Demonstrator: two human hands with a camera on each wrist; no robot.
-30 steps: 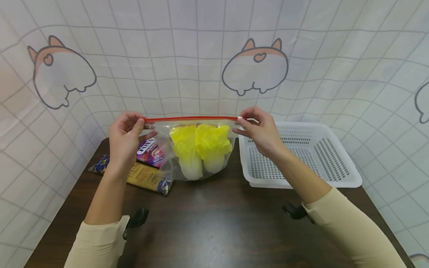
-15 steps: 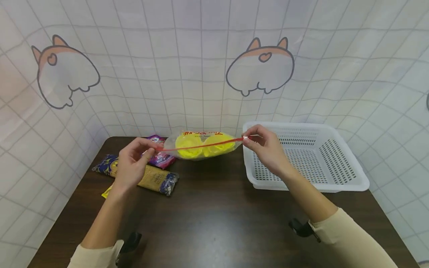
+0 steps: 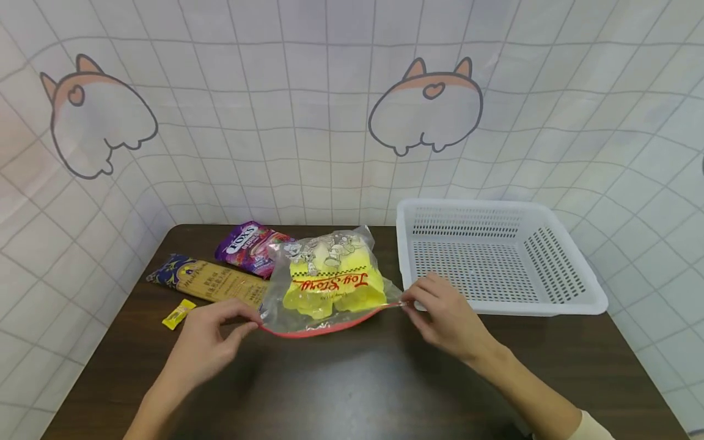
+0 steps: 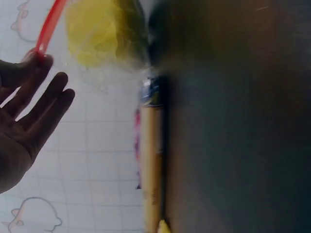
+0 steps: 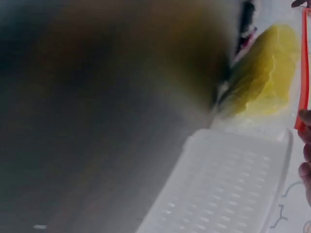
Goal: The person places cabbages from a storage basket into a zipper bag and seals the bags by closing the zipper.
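Observation:
A clear zip bag [image 3: 330, 287] with a red zip edge and Toy Story print lies on the table, its zip edge toward me. Two yellow, leafy Chinese cabbages [image 3: 313, 305] are inside. My left hand [image 3: 211, 342] pinches the left end of the red edge between thumb and index finger. In the left wrist view, the other fingers of that left hand [image 4: 34, 111] spread apart. My right hand [image 3: 451, 321] pinches the opposite end, close to the basket's near left corner. Only fingertips of the right hand [image 5: 305, 141] show in the right wrist view.
A white perforated basket [image 3: 572, 308] stands at the right. Left of the bag lie a purple Fox's candy packet [image 3: 250, 247], a pack of noodles [image 3: 214, 281] and a small yellow sachet [image 3: 178, 313]. Behind the dark table [image 3: 352, 391] hangs a checked curtain [image 3: 308, 122].
The bag was held upright with its zip edge on top; both hands have brought that edge down toward me. Its printed side now faces up, and the small yellow sachet shows fully.

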